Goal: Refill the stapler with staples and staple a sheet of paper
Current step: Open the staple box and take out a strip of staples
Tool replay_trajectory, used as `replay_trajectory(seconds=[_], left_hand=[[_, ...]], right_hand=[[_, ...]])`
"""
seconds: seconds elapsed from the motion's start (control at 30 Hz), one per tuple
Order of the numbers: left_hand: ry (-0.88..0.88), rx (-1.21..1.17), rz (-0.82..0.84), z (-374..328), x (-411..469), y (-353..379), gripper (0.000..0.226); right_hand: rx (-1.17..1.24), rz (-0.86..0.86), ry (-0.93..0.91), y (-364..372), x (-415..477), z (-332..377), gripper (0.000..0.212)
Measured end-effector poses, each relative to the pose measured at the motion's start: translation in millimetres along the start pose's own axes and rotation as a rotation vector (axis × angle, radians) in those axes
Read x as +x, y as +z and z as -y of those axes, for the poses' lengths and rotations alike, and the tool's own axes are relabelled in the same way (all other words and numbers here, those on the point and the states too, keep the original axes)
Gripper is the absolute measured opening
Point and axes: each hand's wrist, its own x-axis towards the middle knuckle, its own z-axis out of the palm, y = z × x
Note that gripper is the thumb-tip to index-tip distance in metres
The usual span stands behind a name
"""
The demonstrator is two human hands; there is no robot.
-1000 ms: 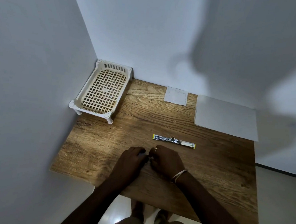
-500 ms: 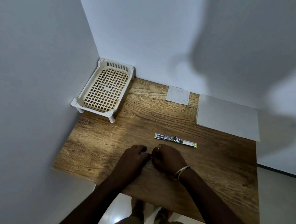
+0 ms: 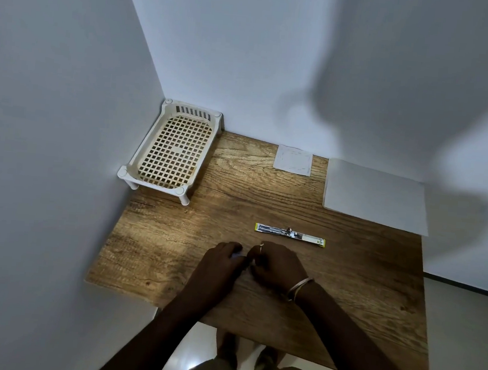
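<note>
Left hand (image 3: 223,260) and right hand (image 3: 278,264) curled together at 6 o'clock on table (image 3: 348,269), pinching small pale item, likely staples; identity unclear. Opened stapler (image 3: 290,234) just beyond, 12 o'clock; paper sheet (image 3: 376,194) at 2 o'clock. Separate strip gently, avoid snapping.

No legible text, brand, number or sign anywhere in view; the small white square paper slip (image 3: 293,160) at the far edge of the wooden table (image 3: 347,272) carries faint grey marks, too pale to read; the opened silver stapler with yellow end tips (image 3: 290,234) shows a white strip, lettering unresolvable.
</note>
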Motion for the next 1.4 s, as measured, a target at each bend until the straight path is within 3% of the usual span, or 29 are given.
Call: replay_trajectory(seconds=[0.63, 0.97, 1.4], left_hand=[[-0.047, -0.137, -0.030, 3.5, 0.4, -0.7, 0.028], [-0.012, 0.000, 0.022, 5.0, 4.5, 1.5, 0.028], [-0.029, 0.003, 0.072, 6.0, 7.2, 2.5, 0.037]], right_hand=[[-0.035, -0.023, -0.007, -3.6, 5.3, -4.5, 0.018], [-0.034, -0.040, -0.011, -2.1, 5.1, -5.6, 0.015], [-0.030, -0.082, -0.018, -0.6, 4.5, -4.1, 0.019]])
